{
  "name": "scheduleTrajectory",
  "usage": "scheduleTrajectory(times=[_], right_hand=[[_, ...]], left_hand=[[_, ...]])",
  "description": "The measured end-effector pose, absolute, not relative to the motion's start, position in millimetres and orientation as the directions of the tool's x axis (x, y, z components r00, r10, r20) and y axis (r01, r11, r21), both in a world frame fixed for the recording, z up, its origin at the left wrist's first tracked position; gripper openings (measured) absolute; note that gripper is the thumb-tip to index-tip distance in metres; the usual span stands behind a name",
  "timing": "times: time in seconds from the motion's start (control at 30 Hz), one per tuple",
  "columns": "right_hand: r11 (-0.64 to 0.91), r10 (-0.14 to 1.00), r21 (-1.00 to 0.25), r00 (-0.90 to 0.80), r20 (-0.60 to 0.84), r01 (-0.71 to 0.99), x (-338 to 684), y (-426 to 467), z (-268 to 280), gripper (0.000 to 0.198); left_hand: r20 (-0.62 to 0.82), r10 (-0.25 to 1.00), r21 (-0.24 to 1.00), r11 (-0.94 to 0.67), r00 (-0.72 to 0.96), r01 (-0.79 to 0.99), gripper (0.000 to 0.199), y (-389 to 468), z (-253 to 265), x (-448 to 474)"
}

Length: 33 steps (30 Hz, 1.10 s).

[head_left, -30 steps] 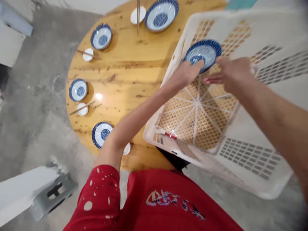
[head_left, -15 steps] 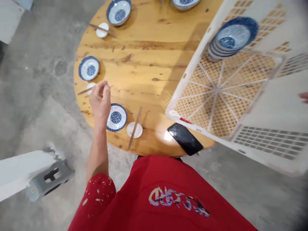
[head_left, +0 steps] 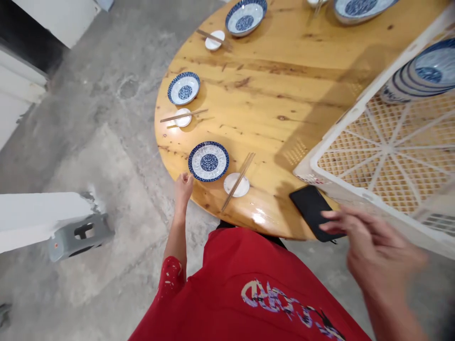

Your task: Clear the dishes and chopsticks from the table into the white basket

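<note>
Your left hand [head_left: 184, 182] is bunched up with the fingertips together, right at the rim of the plate [head_left: 208, 161], on the side nearest the table's [head_left: 263, 113] left edge. Can't tell if you're pinching that rim or just beside it. Coming in low from outside the edge like that probably lets you get at the rim without reaching across the pattern.

The plate itself sits flat near the table's near-left edge. Just right of it is a saucer [head_left: 241, 188] with chopsticks [head_left: 248, 163] laid across it, I'd guess to keep the tips off the wood. There's a bowl [head_left: 184, 89] further up the left edge with its own saucer and pair, and more along the far edge. Looks like each set hugs the rim so it's within reach from its own side.

Your right hand [head_left: 377, 241] is blurry, loose and half-curled, nothing visible in it. The fingers cross in front of the phone [head_left: 307, 203] at the near edge; no idea if they touch it. The basket [head_left: 362, 97] sits over the table's right side, with a nested stack [head_left: 405, 90] of bowls toward its far end, likely nested to save room.
</note>
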State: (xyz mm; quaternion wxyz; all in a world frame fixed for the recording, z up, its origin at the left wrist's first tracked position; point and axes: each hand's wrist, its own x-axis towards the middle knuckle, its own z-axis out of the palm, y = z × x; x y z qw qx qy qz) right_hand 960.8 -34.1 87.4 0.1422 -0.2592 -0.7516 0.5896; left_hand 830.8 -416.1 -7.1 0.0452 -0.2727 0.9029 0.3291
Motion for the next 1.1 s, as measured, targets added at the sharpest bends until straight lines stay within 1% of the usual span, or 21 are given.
scheduleTrajectory(times=[0.07,0.17,0.27,0.37,0.53,0.6,0.7,0.8,0.87,0.93,1.0,1.1], right_hand=[[0.108,0.496,-0.950,-0.845,-0.203,0.292,968.4,-49.1,74.1,0.042],[0.038,0.450,-0.913,-0.822,-0.348,0.407,977.5,-66.9,56.7,0.048],[0.019,0.409,-0.885,-0.811,-0.418,0.466,987.1,-80.6,43.1,0.052],[0.009,0.394,-0.861,-0.793,-0.465,0.509,992.9,-90.0,32.7,0.058],[-0.045,0.358,-0.852,-0.787,-0.502,0.522,989.1,-100.2,25.2,0.069],[-0.058,0.319,-0.854,-0.801,-0.507,0.518,984.4,-104.2,26.0,0.073],[-0.054,0.228,-0.867,-0.839,-0.494,0.496,976.8,-108.8,30.7,0.074],[-0.032,0.153,-0.891,-0.879,-0.452,0.453,972.3,-107.6,37.5,0.070],[-0.030,0.130,-0.902,-0.893,-0.430,0.430,973.1,-101.1,40.2,0.069],[-0.049,0.141,-0.906,-0.895,-0.423,0.420,978.0,-90.2,39.3,0.068],[-0.076,0.180,-0.901,-0.883,-0.433,0.427,986.8,-78.2,34.5,0.067],[-0.123,0.224,-0.874,-0.845,-0.486,0.470,1004.1,-65.7,22.9,0.064]], left_hand=[[-0.316,-0.464,0.625,0.555,-0.827,-0.550,0.025,-417.6,-19.6,834.0],[-0.401,-0.425,0.716,0.407,-0.811,-0.567,0.027,-416.7,-35.1,832.7],[-0.474,-0.384,0.761,0.274,-0.792,-0.588,0.026,-414.7,-46.6,828.6],[-0.507,-0.365,0.768,0.218,-0.780,-0.602,0.025,-413.2,-52.7,827.3],[-0.474,-0.368,0.813,0.168,-0.800,-0.558,0.029,-416.2,-48.0,841.6],[-0.459,-0.399,0.828,0.130,-0.794,-0.545,0.031,-421.2,-44.5,854.8],[-0.434,-0.468,0.853,0.061,-0.770,-0.518,0.036,-429.7,-43.9,882.3],[-0.482,-0.529,0.817,0.016,-0.699,-0.576,0.041,-431.3,-47.6,915.8],[-0.521,-0.554,0.779,0.002,-0.649,-0.627,0.045,-425.9,-48.7,938.4],[-0.543,-0.552,0.759,0.000,-0.633,-0.651,0.048,-415.4,-47.2,958.9],[-0.544,-0.528,0.765,0.007,-0.652,-0.644,0.050,-400.7,-43.8,975.2],[-0.550,-0.497,0.765,0.023,-0.672,-0.643,0.050,-375.8,-37.6,990.6]])
